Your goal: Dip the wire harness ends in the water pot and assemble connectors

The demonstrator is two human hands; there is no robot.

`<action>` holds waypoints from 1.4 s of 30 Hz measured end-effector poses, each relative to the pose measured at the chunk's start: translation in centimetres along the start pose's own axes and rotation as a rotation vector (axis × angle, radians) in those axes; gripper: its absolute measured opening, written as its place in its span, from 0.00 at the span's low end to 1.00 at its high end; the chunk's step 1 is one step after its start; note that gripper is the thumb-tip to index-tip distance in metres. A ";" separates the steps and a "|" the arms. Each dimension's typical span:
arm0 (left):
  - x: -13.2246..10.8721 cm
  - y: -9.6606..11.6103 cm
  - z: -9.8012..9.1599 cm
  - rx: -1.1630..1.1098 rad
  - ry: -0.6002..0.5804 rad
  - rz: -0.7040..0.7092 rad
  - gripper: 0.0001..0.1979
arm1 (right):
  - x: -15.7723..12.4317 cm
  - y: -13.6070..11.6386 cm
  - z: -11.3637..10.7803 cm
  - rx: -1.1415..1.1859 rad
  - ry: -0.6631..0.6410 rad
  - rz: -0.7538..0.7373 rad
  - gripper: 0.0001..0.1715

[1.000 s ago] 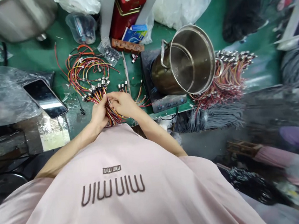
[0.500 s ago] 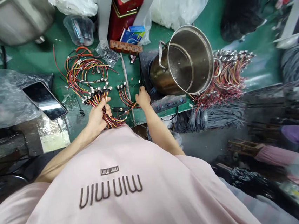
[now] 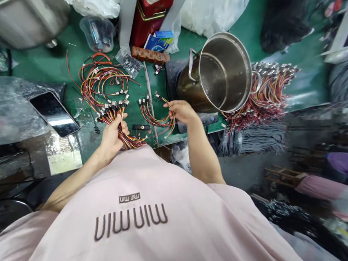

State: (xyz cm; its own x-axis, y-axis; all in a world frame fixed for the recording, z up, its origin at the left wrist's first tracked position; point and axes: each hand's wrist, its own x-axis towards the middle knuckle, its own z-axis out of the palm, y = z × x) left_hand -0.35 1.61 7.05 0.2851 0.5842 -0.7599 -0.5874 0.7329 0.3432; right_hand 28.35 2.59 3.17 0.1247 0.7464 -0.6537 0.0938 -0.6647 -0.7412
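My left hand (image 3: 115,132) is closed round a thick bundle of wire leads (image 3: 128,138), red, yellow and black, whose metal connector ends (image 3: 114,105) stick up beyond the fingers. Over to the right, my right hand (image 3: 182,111) pinches a wire lead (image 3: 166,100) with a metal tip, held near the bench's front edge. A few similar leads (image 3: 149,115) lie between the hands, their metal ends pointing away from me. Behind the left hand rests a loose coil of wires (image 3: 104,77). A small black tool (image 3: 141,127) lies between the hands.
A tall metal pot (image 3: 194,83) stands tilted in view on a dark hotplate (image 3: 186,125), close to my right hand. Beyond it lies a big heap of wire leads (image 3: 269,92). A phone (image 3: 54,114) rests at left. A plastic tub (image 3: 98,33) and a red tin (image 3: 145,22) stand behind.
My right hand has moved right and turned, and a lead it was touching is now lifted and bent in its fingers. The left hand still grips its bundle.
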 end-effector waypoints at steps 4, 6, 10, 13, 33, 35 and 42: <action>-0.1 0.1 0.0 -0.005 0.008 -0.003 0.11 | -0.1 -0.8 -0.3 -0.111 -0.096 -0.031 0.12; -0.1 0.1 0.0 -0.011 0.011 -0.009 0.10 | 0.8 -0.3 1.0 -0.139 -0.073 -0.047 0.13; -0.3 0.2 -0.1 -0.028 0.017 -0.011 0.09 | 2.9 1.6 4.0 -0.065 0.040 -0.073 0.12; -0.3 0.3 -0.3 -0.040 0.025 -0.005 0.10 | 3.6 2.7 4.8 -0.013 0.087 -0.089 0.09; 0.1 0.2 -0.3 -0.040 0.018 -0.020 0.10 | 5.1 4.1 8.5 -0.813 0.291 -0.101 0.09; 0.1 0.3 -0.3 -0.041 0.019 -0.024 0.10 | 5.3 4.0 8.4 -0.821 0.292 -0.098 0.06; 0.3 0.3 -0.3 -0.031 0.016 -0.029 0.10 | 5.4 3.4 8.6 -0.705 0.283 -0.122 0.07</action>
State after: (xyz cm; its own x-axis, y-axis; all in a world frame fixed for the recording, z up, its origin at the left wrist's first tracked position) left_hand -0.67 1.82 6.77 0.2904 0.5569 -0.7782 -0.6022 0.7383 0.3036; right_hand 20.82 4.60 -4.21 0.3120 0.8425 -0.4392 0.7187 -0.5116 -0.4709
